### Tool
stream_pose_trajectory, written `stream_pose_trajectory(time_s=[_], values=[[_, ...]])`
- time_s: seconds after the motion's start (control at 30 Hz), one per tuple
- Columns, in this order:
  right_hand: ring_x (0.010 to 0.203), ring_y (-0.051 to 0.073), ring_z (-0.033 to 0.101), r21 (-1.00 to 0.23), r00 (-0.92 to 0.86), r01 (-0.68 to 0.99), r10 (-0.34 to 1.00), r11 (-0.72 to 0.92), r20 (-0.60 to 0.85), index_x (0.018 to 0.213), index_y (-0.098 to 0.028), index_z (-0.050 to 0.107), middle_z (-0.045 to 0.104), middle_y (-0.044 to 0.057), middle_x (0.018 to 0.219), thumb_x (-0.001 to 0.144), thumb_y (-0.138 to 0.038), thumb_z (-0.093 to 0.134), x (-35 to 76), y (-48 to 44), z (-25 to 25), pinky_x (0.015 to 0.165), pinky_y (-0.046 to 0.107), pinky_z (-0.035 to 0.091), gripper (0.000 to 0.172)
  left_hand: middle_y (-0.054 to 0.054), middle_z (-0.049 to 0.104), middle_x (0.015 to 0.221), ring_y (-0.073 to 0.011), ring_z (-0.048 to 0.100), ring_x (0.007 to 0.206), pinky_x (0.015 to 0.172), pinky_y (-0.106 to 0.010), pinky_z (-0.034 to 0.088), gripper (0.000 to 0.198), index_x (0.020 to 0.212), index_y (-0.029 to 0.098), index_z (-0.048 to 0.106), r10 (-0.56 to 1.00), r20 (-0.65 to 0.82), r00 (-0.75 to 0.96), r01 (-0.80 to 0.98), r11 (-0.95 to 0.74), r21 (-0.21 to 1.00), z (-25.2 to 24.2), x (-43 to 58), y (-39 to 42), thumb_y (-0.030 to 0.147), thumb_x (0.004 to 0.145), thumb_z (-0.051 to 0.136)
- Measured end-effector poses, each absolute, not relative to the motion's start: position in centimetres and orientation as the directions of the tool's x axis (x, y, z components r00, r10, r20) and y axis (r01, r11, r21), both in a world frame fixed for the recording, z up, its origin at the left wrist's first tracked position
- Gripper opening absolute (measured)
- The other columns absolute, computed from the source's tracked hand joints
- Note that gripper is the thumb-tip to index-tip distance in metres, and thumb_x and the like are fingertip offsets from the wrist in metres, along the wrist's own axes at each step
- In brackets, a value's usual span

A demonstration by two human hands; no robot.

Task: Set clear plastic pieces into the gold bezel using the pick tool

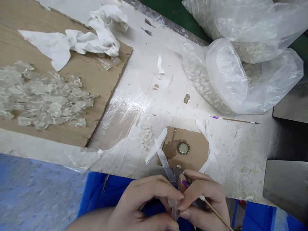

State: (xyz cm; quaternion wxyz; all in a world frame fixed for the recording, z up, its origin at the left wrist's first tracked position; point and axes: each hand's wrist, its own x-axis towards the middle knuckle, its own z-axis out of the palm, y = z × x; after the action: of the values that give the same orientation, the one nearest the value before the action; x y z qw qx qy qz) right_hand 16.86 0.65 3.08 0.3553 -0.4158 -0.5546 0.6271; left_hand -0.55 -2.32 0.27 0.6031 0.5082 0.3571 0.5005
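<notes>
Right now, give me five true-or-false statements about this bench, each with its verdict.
1. The left hand and right hand both grip a clear shard. True.
2. The right hand also holds a wooden stick with a purple band. True.
3. The bottle cap sits on a glass plate. False: it lies on a cardboard scrap edged with white strips.
4. The plastic bags at upper right are empty. False: they hold pale shards.
5. Loose shards lie on the large cardboard sheet. True.
</notes>
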Motion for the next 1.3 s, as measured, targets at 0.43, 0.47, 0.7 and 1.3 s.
stream_pose_trajectory(time_s=[0.43,0.47,0.7,1.3], values=[[0.045,0.008,0.051,-0.984,-0.331,0.178,0.940,-0.023,-0.082,0.062,-0.022,0.065,0.054,-0.005,0.053,0.089,-0.035,0.077,16.6,0.6,3.9,0.046,0.016,0.042,0.032,-0.007,0.080,0.090,-0.0149,0.079,0.074,0.070,-0.016,0.064,0.025,0.121,0.022,0.070,0.941,0.156,0.299,-0.185,-0.103,0.977,-0.2,-1.4,-2.9,0.028,0.098,0.069],[0.045,0.007,0.051,-0.983,-0.333,0.181,0.940,-0.014,-0.075,0.062,-0.022,0.065,0.053,-0.005,0.053,0.090,-0.037,0.077,16.6,0.7,4.0,0.045,0.015,0.042,0.034,-0.006,0.080,0.090,-0.0152,0.079,0.074,0.070,-0.016,0.064,0.026,0.123,0.022,0.070,0.941,0.151,0.304,-0.184,-0.098,0.978,-0.2,-1.4,-2.9,0.028,0.098,0.069],[0.044,0.010,0.051,-0.987,-0.333,0.164,0.941,0.000,-0.055,0.061,-0.022,0.065,0.052,-0.004,0.052,0.091,-0.041,0.075,16.6,0.8,3.9,0.043,0.019,0.041,0.037,-0.007,0.082,0.094,-0.0179,0.080,0.073,0.067,-0.020,0.066,0.036,0.131,0.030,0.069,0.938,0.137,0.317,-0.191,-0.079,0.978,-0.2,-1.4,-2.9,0.029,0.096,0.072],[0.051,0.010,0.053,-0.983,-0.427,0.172,0.904,0.066,-0.014,0.081,-0.022,0.073,0.052,-0.003,0.066,0.083,-0.010,0.075,18.1,-0.3,3.5,0.046,0.020,0.044,0.012,-0.012,0.082,0.095,-0.0217,0.079,0.079,0.071,-0.028,0.068,0.037,0.135,0.022,0.066,0.927,0.230,0.297,-0.165,-0.187,0.968,-0.1,-1.3,-2.8,0.014,0.099,0.062]])
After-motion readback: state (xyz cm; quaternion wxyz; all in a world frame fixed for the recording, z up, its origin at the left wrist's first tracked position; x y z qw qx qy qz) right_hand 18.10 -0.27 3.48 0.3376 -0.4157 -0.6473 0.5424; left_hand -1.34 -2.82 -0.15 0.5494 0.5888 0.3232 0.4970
